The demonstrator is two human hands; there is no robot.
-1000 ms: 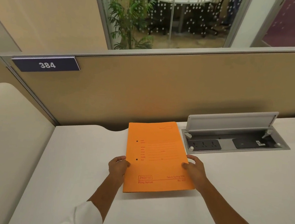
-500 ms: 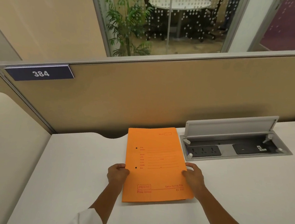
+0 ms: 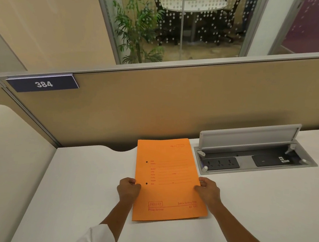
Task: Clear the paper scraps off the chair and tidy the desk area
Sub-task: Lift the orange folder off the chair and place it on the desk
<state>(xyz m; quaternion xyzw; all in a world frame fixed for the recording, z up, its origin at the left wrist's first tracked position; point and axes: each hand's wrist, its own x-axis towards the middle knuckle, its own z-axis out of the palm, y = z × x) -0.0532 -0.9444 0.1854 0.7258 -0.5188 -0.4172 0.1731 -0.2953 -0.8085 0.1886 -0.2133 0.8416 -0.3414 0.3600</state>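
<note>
Where fingers grip, folder edges hidden

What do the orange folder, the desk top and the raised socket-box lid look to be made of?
Flat orange file folder: matte card, judging by printed red lines and punched holes. White desk top: smooth, likely laminate, faint sheen. Raised grey socket-box lid: probably brushed metal, possibly plastic.

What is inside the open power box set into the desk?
The open power box holds a black socket strip and a dark panel. Its raised lid hides whatever lies behind it.
</note>
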